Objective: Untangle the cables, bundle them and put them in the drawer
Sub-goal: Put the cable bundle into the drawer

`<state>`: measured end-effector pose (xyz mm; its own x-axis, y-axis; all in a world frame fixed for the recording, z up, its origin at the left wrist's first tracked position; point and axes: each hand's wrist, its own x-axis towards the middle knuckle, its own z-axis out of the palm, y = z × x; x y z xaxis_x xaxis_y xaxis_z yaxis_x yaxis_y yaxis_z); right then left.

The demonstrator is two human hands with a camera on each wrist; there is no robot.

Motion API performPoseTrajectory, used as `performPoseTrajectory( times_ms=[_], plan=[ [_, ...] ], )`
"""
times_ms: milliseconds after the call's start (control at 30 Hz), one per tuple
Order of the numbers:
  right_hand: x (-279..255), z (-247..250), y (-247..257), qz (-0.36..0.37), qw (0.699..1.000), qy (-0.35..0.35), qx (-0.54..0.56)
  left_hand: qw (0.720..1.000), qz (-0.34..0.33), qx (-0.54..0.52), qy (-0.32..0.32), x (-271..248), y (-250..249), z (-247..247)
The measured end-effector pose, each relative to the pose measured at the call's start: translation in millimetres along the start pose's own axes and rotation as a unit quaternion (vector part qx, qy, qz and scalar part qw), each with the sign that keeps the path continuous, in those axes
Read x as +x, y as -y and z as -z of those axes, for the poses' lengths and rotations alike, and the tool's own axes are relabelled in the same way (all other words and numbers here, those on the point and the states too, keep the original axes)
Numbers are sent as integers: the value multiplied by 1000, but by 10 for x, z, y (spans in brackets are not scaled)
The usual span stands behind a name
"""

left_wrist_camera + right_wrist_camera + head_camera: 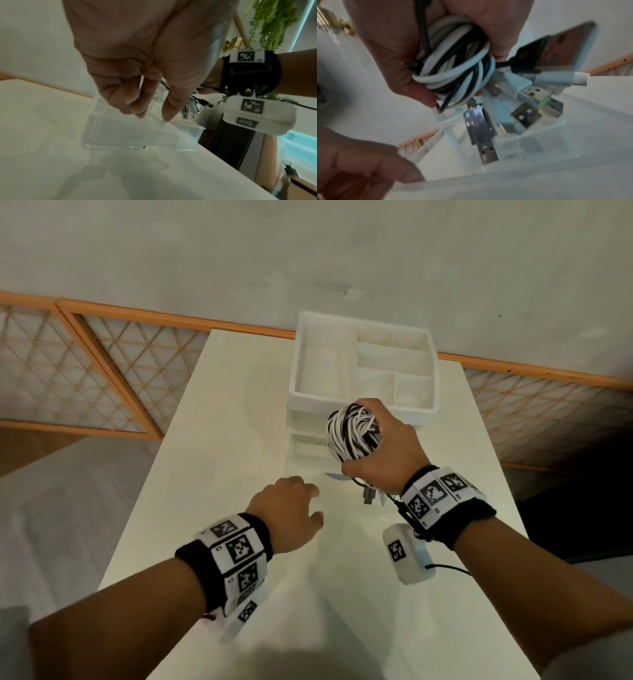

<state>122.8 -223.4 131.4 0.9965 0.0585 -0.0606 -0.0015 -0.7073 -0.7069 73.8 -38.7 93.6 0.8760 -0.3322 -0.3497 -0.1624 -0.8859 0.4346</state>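
Observation:
My right hand (358, 436) grips a coiled bundle of white and black cables (346, 426), held in front of the white drawer organizer (297, 371). Its USB plugs (370, 498) dangle below the hand. In the right wrist view the cable bundle (457, 67) sits in my fist and the plugs (484, 135) hang over the clear plastic drawer (539, 169), which is pulled out. My left hand (298, 508) is at the drawer's front left. In the left wrist view my left hand (150, 113) pinches the rim of the clear drawer (128, 135).
The organizer stands at the back of a white table (222, 422), its top tray split into empty compartments. The table is narrow, with drops on the left and right. A lattice screen (102, 371) runs along the wall behind. A green plant (274, 20) hangs off to the right.

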Motion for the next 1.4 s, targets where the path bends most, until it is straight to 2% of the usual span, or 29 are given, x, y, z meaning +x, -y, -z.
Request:
performPoseTrajectory(
  times_ms=[100,233,300,367,433,567,700,800,933,1000,1133,1267,1400],
  plan=[
    [66,-124,-28,-8,998,28,-59,997,-6,70,45,-32,9,-17],
    [140,-160,-16,19,990,61,-129,996,0,81,37,-7,34,112],
    [160,-198,-36,23,978,97,-186,998,-10,54,-3,41,44,195],
    [175,-258,-62,19,959,141,-245,995,-51,-21,-82,103,47,234],
    [190,-325,-96,25,942,177,-284,985,-99,-86,-117,188,24,222],
    [263,-406,-134,16,934,201,-295,985,-139,-87,-51,382,-54,67],
    [296,-437,-230,-3,946,209,-248,987,-103,-106,-59,502,-62,-45],
    [259,-444,-326,-2,954,212,-213,992,-90,-83,-37,553,-63,-83],
    [195,-376,-334,9,942,225,-250,997,-50,-50,-17,653,-63,-129],
    [125,-266,-277,24,937,210,-278,999,-23,-27,-4,685,-79,-158],
    [-186,-112,-194,70,952,130,-268,1000,-4,6,2,730,-94,-206],
    [-610,-435,-430,99,936,109,-321,1000,-6,13,4,761,-90,-190],
    [-671,-674,-802,149,947,-16,-283,1000,-25,15,3,741,-77,-182]
  ],
)
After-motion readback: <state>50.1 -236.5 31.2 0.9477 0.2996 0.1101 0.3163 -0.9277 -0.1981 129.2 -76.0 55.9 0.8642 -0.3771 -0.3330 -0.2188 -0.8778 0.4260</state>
